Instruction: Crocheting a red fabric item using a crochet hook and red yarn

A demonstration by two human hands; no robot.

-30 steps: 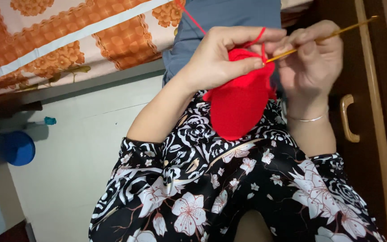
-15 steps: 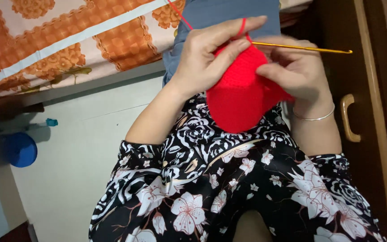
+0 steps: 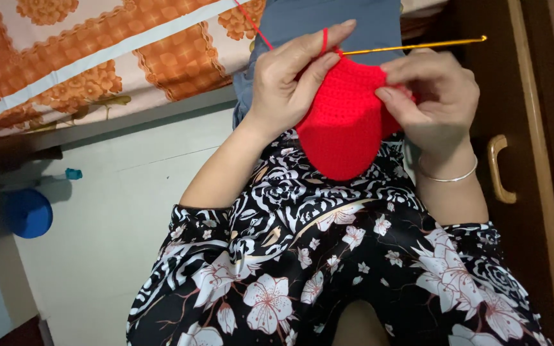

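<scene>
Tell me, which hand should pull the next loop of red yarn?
Probably the right hand: it holds the thin golden metal crochet hook against the red crocheted piece. The left hand has the red yarn strand over its forefinger.

A bed cover (image 3: 84, 70) with orange flower squares and a white stripe lies at the upper left. A pale floor (image 3: 117, 211) spreads just below the bed cover. A round blue object (image 3: 28, 213) stands on the floor, well below the bed cover's left part, and a small teal object (image 3: 73, 173) is near it. A grey-blue cloth (image 3: 360, 22) lies just right of the bed cover. Far right of the bed cover is a dark wooden door (image 3: 533, 192) with a curved golden handle (image 3: 498, 168).
</scene>
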